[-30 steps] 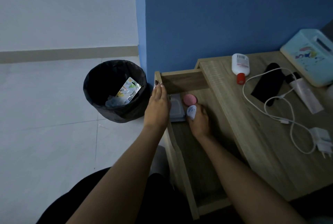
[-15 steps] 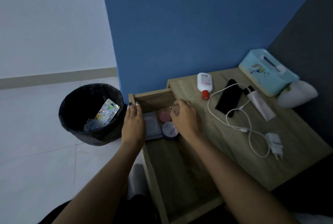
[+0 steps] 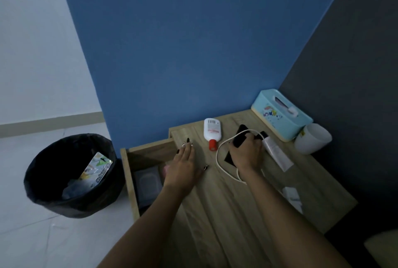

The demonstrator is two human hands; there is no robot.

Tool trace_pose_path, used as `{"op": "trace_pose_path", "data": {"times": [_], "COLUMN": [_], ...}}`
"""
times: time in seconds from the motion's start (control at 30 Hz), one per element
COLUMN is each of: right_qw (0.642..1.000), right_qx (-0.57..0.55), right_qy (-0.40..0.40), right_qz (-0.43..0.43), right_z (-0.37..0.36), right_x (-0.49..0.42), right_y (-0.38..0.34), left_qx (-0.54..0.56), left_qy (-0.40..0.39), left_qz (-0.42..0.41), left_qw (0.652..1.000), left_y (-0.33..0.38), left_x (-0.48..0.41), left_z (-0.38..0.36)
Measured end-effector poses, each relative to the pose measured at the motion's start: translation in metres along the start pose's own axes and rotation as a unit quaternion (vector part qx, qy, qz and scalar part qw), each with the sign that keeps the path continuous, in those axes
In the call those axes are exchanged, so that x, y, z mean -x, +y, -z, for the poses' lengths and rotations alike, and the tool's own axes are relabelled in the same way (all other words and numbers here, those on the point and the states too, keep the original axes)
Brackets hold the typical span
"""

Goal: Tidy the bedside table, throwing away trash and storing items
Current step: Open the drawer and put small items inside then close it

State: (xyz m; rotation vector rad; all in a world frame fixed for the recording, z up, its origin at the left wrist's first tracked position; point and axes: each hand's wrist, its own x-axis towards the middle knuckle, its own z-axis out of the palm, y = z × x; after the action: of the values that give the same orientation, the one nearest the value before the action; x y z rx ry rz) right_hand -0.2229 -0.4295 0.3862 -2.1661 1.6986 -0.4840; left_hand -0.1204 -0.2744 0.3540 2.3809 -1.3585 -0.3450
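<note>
My right hand (image 3: 246, 153) is gripping the black case (image 3: 238, 142) on the bedside table (image 3: 226, 203), its long axis running from me toward the wall. My left hand (image 3: 185, 166) is lying open and flat beside the drawer (image 3: 131, 181).

Blue wall (image 3: 193, 52), dark grey wall (image 3: 355, 73) on the right. Counter (image 3: 226, 203) light wood grain. Bottle (image 3: 212, 131) white with red cap (image 3: 212, 145). Cable (image 3: 224, 166) white, phone (image 3: 239, 138) black. Box (image 3: 280, 114) pale blue with a colourful cartoon print, cream base. Cup (image 3: 312, 138) white. Bin (image 3: 71, 177) black, with a yellow-green and white wrapper (image 3: 97, 168) inside. Floor (image 3: 32, 235) pale grey tile. Nail polish on fingers (image 3: 187, 140) black.
</note>
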Motion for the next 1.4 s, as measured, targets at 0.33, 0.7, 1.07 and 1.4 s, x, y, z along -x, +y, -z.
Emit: {"op": "trace_pose_path", "data": {"times": [0.33,0.7,1.07,1.4], "right_qw": [0.995,0.984,0.974,0.942], "right_qx": [0.036,0.013,-0.044,-0.127], "right_qy": [-0.072,-0.161,-0.221,-0.294], "right_qz": [-0.051,-0.071,-0.002,0.099], "right_z": [0.001,0.065,0.107,0.044], "right_x": [-0.006,-0.001,0.085,0.196], "right_y": [0.01,-0.002,-0.002,-0.014], "left_qx": [0.012,-0.001,-0.023,-0.002], "left_qy": [-0.002,0.003,0.054,0.08], "left_qz": [0.003,0.018,0.075,0.113], "left_qw": [1.0,1.0,0.995,0.99], "left_y": [-0.004,-0.002,-0.044,-0.061], "left_x": [0.002,0.015,0.079,0.117], "left_z": [-0.013,0.002,0.057,0.059]}}
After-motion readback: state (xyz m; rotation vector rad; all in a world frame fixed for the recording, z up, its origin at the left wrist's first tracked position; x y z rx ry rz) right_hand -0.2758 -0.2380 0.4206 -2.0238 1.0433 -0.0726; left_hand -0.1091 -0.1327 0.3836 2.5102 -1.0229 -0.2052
